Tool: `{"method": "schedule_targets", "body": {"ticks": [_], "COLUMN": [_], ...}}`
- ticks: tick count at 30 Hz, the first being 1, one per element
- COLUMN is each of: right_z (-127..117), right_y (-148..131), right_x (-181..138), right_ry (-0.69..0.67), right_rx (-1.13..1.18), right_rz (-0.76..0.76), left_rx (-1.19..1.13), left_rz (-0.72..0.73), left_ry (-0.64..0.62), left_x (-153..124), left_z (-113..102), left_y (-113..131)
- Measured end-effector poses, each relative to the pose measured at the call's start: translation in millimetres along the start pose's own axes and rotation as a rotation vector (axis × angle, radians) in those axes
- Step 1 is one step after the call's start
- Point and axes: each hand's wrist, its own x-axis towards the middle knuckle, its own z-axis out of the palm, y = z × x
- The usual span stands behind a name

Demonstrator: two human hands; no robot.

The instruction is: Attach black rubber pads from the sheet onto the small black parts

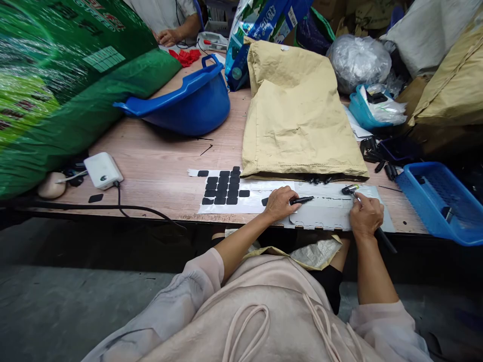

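A slim black plastic piece (302,200), rod-shaped and matt, is pinched in the closed left hand (279,203). It is held low over a pale card sheet (324,213) at the near edge of the wood-grain table (162,166), its free end pointed toward three o'clock. A small hammer (350,189), with a shiny metal head and a thin black handle, is gripped in the closed right hand (365,216). Its head is seen at three o'clock from the piece's tip, near it but apart. The two hands are kept apart.

At nine o'clock from the left hand, a white backing sheet (211,203) is covered with rounded black pads (222,188) set in tidy rows. At twelve o'clock a creased kraft paper sack (298,110) is laid flat. A glossy blue plastic basin (188,103) is tilted at eleven o'clock, beside a shiny green sack (56,90). A blue mesh basket (441,201) is placed at three o'clock. Another person's hand (168,36) is seen at the far edge.
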Motion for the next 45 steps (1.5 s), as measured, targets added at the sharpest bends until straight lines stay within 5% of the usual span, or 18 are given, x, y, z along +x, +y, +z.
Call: {"method": "schedule_targets", "body": {"ticks": [7,12,19,22,27,32,38,42,45], "right_z": [3.4,3.6,2.6,1.5,2.7,1.4,-0.8,0.1,0.4], "right_y": [-8.0,-7.6,-11.3,-12.8,-12.6,-13.2,-13.7,-13.1,-13.1], "right_x": [-2.2,-3.0,-3.8,-4.6,-6.2,-6.2,-7.0,-8.4,-9.2], "right_ry": [-0.001,0.019,0.013,0.011,0.042,0.019,0.007,0.023,0.033], "right_rx": [-0.003,-0.014,-0.013,-0.018,-0.019,0.003,0.003,-0.011,-0.017], "right_rz": [0.038,0.037,0.048,0.055,0.037,0.039,0.043,0.031,0.019], "left_rx": [-0.051,-0.192,-0.128,-0.122,-0.199,-0.071,0.165,0.2,0.18], "left_rz": [0.181,0.374,-0.297,-0.338,-0.07,-0.145,-0.183,-0.206,-0.224], "left_ry": [0.0,-0.286,-0.599,-0.668,-0.597,-0.299,-0.11,0.027,-0.011], "left_x": [-19.9,-86.3,-125.7,-122.6,-82.2,12.7,107.7,138.2,141.3], "left_z": [-7.2,-2.0,25.6,17.2,-22.8,-45.2,-64.2,-73.4,-58.9], "left_y": [5.8,13.6,-11.7,-7.2,22.4,32.1,28.5,38.4,57.2]}}
